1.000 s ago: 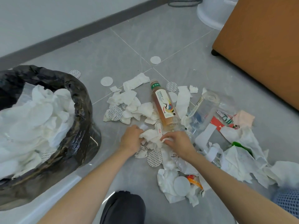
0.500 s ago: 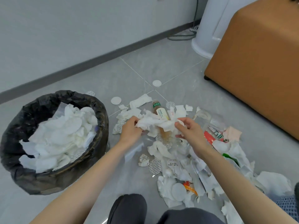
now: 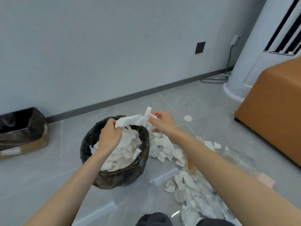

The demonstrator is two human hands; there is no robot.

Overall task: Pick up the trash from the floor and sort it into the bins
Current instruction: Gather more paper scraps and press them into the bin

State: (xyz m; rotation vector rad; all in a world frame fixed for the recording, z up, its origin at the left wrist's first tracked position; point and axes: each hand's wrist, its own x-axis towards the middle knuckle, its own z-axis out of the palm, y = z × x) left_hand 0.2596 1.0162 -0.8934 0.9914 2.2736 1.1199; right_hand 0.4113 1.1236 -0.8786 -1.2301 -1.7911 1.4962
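Now your left hand [image 3: 110, 136] and right hand [image 3: 162, 123] each clutch an end of the crumpled white paper [image 3: 132, 121] just above the black-lined bin [image 3: 117, 178], with paper scraps [image 3: 185, 180] strewn at its 4 o'clock.

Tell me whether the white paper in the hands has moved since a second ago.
Yes. The white paper rose off the floor pile toward the round bin; the left hand and right hand hold it above its rim.
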